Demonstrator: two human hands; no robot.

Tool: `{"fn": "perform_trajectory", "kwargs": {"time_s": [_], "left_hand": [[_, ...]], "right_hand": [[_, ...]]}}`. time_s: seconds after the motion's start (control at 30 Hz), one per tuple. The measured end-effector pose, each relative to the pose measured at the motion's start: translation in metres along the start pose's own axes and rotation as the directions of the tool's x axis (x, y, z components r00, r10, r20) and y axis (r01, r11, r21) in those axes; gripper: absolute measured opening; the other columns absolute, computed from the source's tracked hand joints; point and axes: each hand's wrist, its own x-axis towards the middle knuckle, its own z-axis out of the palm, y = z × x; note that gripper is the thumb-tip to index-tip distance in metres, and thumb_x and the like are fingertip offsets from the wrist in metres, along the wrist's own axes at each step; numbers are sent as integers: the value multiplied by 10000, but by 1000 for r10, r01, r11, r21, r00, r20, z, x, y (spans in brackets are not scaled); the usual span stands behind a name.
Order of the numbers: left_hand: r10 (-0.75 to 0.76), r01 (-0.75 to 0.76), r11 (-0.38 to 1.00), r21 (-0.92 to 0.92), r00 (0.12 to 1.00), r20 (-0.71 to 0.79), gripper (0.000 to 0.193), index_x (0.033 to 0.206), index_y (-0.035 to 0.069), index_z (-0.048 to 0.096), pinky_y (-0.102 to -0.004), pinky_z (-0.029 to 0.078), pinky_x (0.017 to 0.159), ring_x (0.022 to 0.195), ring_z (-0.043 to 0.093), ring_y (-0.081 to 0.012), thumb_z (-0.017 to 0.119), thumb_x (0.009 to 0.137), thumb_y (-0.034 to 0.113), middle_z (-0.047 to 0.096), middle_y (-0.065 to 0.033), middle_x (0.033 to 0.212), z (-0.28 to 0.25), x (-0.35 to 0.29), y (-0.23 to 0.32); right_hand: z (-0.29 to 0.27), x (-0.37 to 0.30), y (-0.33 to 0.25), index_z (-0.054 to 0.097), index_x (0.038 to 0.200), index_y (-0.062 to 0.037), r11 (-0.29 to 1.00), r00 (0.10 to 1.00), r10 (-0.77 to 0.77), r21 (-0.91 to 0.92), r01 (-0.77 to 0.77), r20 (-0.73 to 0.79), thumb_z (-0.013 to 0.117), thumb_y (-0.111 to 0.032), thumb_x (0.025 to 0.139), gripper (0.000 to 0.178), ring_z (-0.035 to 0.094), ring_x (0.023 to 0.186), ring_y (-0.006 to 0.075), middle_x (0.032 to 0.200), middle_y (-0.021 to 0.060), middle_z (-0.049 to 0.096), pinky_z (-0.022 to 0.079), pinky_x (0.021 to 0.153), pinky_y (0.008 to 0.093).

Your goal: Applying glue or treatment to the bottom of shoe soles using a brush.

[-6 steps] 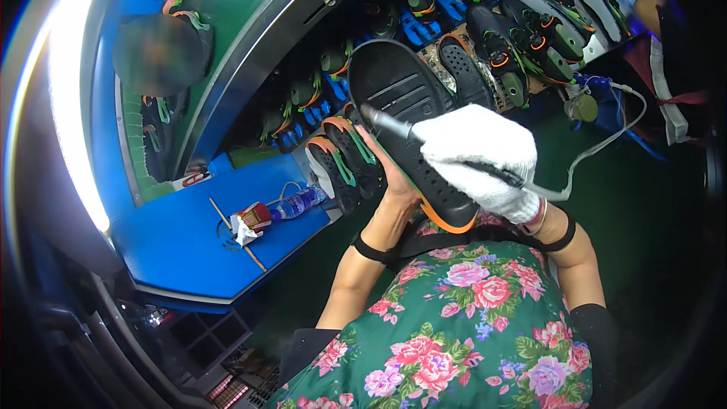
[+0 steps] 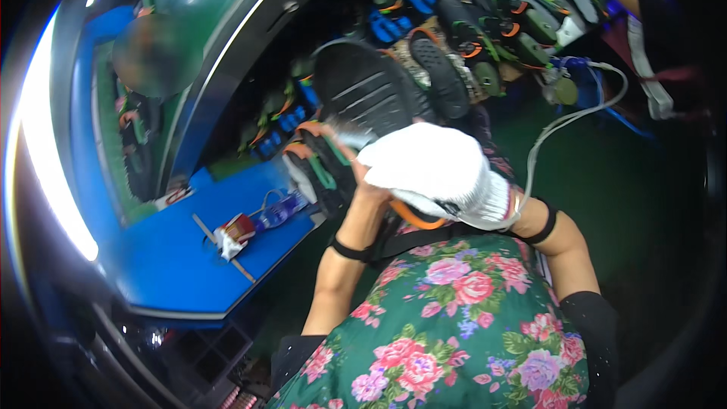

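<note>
A black shoe sole (image 2: 356,91) with ridges at its wide end and orange trim at its heel is tilted up in front of me. My bare left hand (image 2: 369,185) grips its left edge from behind; the right hand hides most of those fingers. My right hand (image 2: 433,169), in a white knitted glove, is closed around a slim brush-like tool (image 2: 350,135). The tool's tip is blurred near the sole's left edge. A pale cord (image 2: 530,151) runs past the right wrist. The glove covers the sole's lower half.
On the blue table (image 2: 166,265) at left lie a plastic bottle (image 2: 279,212), a red box (image 2: 238,229) with white tissue and a thin stick. Black and orange shoes (image 2: 322,163) stand at its corner. More shoes (image 2: 473,38) line a rack behind. Another person (image 2: 148,57) is at far left.
My gloved right hand has moved left and down over the sole, carrying the tool tip lower toward the left edge. The whole view has shifted slightly.
</note>
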Motion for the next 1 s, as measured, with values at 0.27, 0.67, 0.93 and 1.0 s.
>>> {"fn": "perform_trajectory", "kwargs": {"time_s": [0.27,0.67,0.93,1.0], "left_hand": [[-213,-21,665,-746,953,-217,825,1611,184,289,-455,306,1221,1429,409,-276,260,1009,748,397,-52,1586,-22,17,13],[25,-206,557,-805,972,-232,860,1592,180,336,-482,258,1239,1454,363,-258,295,979,782,367,-53,1613,14,42,86],[431,-139,621,-771,882,188,973,1542,151,404,-477,440,1110,1288,534,-286,271,907,877,520,-85,1470,-5,61,87],[97,-159,757,-633,987,-131,1049,1490,126,443,-471,544,952,1108,632,-303,258,850,935,600,-112,1335,21,56,101]], "right_hand": [[2,-7,20,732,1183,-59,999,995,-45,-10,45,-89,727,-65,868,316,713,1045,297,1159,129,737,579,895,382],[7,-11,13,755,1120,-69,998,988,-31,43,38,-150,744,-76,859,261,735,974,277,1109,116,754,588,900,395],[-8,-9,10,772,1123,-70,999,987,17,-44,-25,-157,767,-62,839,284,725,998,279,1108,98,764,572,866,364],[-1,-20,13,770,1138,-84,984,995,34,-170,-50,-97,771,-89,860,278,726,998,280,1122,91,760,575,880,368]]}}
